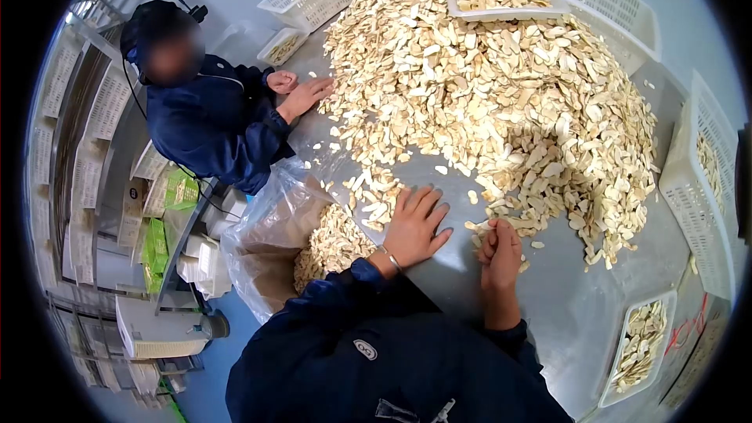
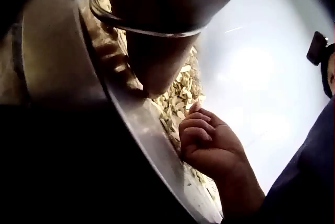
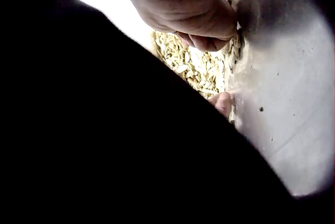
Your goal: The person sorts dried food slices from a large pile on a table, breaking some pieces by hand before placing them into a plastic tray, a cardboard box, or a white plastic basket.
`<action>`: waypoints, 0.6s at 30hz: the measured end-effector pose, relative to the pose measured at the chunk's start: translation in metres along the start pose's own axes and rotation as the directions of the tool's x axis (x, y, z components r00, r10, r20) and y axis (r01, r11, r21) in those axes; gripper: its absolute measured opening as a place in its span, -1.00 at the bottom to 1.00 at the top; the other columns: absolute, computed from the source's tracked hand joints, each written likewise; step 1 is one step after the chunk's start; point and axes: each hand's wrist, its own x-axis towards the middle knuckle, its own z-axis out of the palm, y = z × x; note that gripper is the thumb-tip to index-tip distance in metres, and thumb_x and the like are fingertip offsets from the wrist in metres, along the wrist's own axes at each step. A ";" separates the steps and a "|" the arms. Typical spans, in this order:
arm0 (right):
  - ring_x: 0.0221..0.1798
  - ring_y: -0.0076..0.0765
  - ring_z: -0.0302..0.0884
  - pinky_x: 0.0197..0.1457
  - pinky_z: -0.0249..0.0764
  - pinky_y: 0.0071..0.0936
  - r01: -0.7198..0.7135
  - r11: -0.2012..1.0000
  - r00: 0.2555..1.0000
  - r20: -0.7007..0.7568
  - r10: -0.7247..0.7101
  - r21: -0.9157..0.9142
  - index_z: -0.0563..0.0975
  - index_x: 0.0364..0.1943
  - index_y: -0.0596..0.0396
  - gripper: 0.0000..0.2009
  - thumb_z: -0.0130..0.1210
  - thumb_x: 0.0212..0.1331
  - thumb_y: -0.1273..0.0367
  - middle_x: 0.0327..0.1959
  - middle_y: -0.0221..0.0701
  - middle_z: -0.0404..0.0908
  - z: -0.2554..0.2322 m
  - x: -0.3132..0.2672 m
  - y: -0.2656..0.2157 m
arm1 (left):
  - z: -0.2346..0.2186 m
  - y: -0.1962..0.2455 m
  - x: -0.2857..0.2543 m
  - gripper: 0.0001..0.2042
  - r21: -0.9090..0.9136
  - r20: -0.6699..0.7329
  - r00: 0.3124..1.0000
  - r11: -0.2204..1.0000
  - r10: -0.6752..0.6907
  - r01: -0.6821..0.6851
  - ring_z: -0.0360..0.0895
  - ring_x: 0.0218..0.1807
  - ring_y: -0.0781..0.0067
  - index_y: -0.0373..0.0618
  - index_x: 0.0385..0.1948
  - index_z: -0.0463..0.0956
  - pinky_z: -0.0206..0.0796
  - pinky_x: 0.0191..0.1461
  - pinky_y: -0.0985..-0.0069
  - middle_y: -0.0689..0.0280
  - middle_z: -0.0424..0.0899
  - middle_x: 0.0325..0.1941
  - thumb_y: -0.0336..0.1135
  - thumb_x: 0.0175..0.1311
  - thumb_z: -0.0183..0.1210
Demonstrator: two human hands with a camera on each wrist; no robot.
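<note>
A large heap of pale dried slices point(image 1: 470, 86) covers much of the metal table point(image 1: 446, 266). My left hand point(image 1: 415, 223), with a metal bangle point(image 1: 390, 258) at the wrist, rests on the table with straight, spread fingers beside a small strip of slices point(image 1: 376, 192). To its right, my right hand point(image 1: 499, 254) has its fingers curled, and thumb and forefinger pinch a pale slice point(image 1: 476, 225) at the heap's near edge. The left wrist view shows that right hand point(image 2: 209, 140) curled near the slices; in the right wrist view its palm side is hidden.
A plastic-lined box of slices point(image 1: 333, 243) stands at the table's left edge. Another person point(image 1: 207, 110) works at the far left, hands by the heap. White baskets point(image 1: 611, 0) line the back, one more basket point(image 1: 697, 188) stands right, and a tray of slices point(image 1: 642, 345) lies near right.
</note>
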 end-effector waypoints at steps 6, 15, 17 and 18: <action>-0.63 -0.77 0.02 -0.59 -0.09 -0.69 -0.017 1.000 1.000 0.001 0.017 -0.015 0.54 -0.23 0.05 -0.83 0.00 0.47 0.29 -0.59 -0.66 0.26 -0.003 0.001 0.000 | 0.009 -0.052 0.007 -0.73 0.181 -0.100 0.983 0.969 -0.154 0.171 0.37 0.32 0.04 -0.11 -0.05 0.56 0.04 0.43 0.00 0.12 0.52 0.17 -0.23 0.29 0.16; -0.58 -0.73 0.07 -0.58 0.01 -0.70 0.153 0.986 0.978 -0.135 -0.161 -0.071 0.25 0.40 0.12 -0.54 -0.09 0.45 0.43 -0.50 -0.59 0.28 -0.005 -0.001 -0.022 | 0.007 -0.138 -0.048 -0.86 0.179 -0.318 0.867 0.874 -0.383 0.452 0.52 0.04 0.07 -0.13 -0.22 0.63 0.30 0.17 0.12 0.18 0.62 0.00 -0.34 0.25 0.20; -0.56 -0.73 0.08 -0.56 0.02 -0.71 0.169 0.985 0.971 -0.166 -0.174 -0.045 0.12 0.47 0.12 -0.45 -0.09 0.43 0.45 -0.47 -0.57 0.29 -0.010 -0.004 -0.032 | 0.003 -0.147 -0.063 -0.81 0.250 -0.335 0.862 0.847 -0.379 0.470 0.50 0.06 0.02 -0.13 -0.15 0.61 0.30 0.18 0.08 0.14 0.59 0.04 -0.36 0.23 0.20; -0.55 -0.72 0.09 -0.55 0.02 -0.71 0.181 0.983 0.966 -0.180 -0.184 -0.032 0.05 0.51 0.11 -0.40 -0.09 0.42 0.46 -0.45 -0.56 0.30 -0.013 -0.004 -0.037 | -0.001 -0.143 -0.062 -0.78 0.234 -0.340 0.851 0.840 -0.401 0.490 0.49 0.07 -0.01 -0.13 -0.12 0.60 0.29 0.19 0.07 0.11 0.57 0.06 -0.37 0.21 0.21</action>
